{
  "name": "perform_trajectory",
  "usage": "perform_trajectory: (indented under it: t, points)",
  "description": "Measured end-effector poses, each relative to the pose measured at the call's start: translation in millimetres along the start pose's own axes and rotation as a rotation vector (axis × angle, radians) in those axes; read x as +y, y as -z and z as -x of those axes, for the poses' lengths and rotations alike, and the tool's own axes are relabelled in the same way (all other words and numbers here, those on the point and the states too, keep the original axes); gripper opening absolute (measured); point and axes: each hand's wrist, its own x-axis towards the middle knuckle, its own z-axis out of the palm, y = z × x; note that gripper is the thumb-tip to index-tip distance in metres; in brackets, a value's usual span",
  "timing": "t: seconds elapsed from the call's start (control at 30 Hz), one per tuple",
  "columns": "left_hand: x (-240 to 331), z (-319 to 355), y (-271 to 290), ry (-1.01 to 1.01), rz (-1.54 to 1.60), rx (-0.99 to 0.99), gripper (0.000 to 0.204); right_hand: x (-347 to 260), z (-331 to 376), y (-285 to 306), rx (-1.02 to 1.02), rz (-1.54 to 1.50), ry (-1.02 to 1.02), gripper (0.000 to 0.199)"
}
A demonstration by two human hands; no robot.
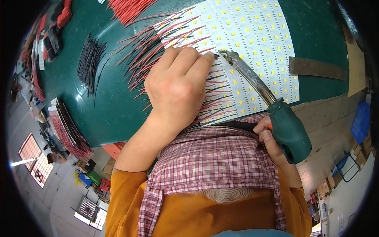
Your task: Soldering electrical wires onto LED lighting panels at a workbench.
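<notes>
My left hand (177, 83) is closed over the left part of a white LED board (252, 43) dotted with yellow chips. At its pinched fingertips a short dark wire end shows, close to the tip of a soldering iron (252, 77). Red and black wires (142, 59) fan out from the board's left side, and some pass under the hand. The iron has a metal shaft and a thick green handle (290, 130). Curled behind and below that handle is my right hand (270, 138), partly hidden by it, with a small orange part at the fingers.
A bundle of black wires (90, 63) lies left on the green table (114, 118). Red wires (128, 10) are piled at the far edge. More red and black wires (69, 128) hang over the left edge. A flat brown strip (318, 68) lies right of the board.
</notes>
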Motion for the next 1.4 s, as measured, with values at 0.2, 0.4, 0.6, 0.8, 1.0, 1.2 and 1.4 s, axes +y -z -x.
perform_trajectory:
  t: [0.2, 0.4, 0.6, 0.8, 1.0, 1.2, 1.4]
  points:
    - [2.7, -1.1, 2.7, 0.018, 0.0, -0.032, 0.022, -0.7, -5.4, 5.8, -0.035, 0.239, 0.136, 0.021]
    - [3.9, -0.5, 2.7, 0.003, -0.008, -0.041, 0.024, 3.5, 2.4, -3.1, 0.033, 0.013, -0.061, 0.011]
    - [5.3, 0.5, 2.7, 0.014, -0.007, -0.054, 0.024, 3.7, -0.6, 3.3, -0.031, -0.032, 0.05, 0.016]
    - [4.5, -1.4, 3.3, 0.044, 0.076, -0.037, 0.024, -1.6, -1.8, -0.2, 0.014, -0.031, -0.115, 0.008]
    - [-6.0, -5.4, 0.4, 0.035, 0.03, -0.029, 0.025, -5.4, -4.9, -0.9, 0.014, 0.009, -0.08, 0.008]
    - [-2.2, -4.0, 0.3, 0.038, 0.002, -0.05, 0.027, -7.6, -6.1, -4.2, 0.051, 0.025, -0.127, 0.005]
    - [0.3, -5.3, 0.2, 0.042, -0.002, -0.049, 0.027, -13.3, -8.7, -4.2, 0.045, 0.199, -0.07, 0.007]
